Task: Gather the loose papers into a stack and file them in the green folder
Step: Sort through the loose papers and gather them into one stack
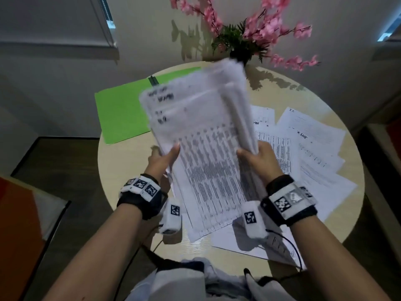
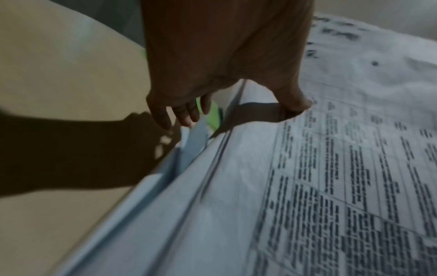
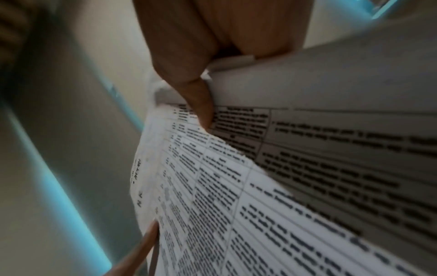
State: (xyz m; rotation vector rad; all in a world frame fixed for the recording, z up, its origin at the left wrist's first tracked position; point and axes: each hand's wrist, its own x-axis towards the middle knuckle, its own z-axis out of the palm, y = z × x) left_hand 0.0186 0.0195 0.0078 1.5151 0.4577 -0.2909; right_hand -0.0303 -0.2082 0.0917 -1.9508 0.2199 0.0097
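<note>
A thick stack of printed papers [image 1: 204,144] is lifted above the round table [image 1: 134,242], blurred by motion. My left hand [image 1: 165,158] grips its left edge, thumb on top [image 2: 295,100]. My right hand [image 1: 256,157] grips its right edge, thumb across the top sheet [image 3: 201,104]. The stack of papers [image 2: 307,186] fills both wrist views, as printed sheets [image 3: 260,196]. The green folder [image 1: 121,109] lies open on the table at the back left, partly hidden behind the stack. More loose papers [image 1: 312,148] lie spread on the table's right side.
A dark pot of pink flowers [image 1: 243,40] stands at the table's far edge. One sheet [image 1: 249,242] lies near the front edge under my right wrist. An orange chair [image 1: 19,224] sits at the lower left. Cables hang from both wrist cameras.
</note>
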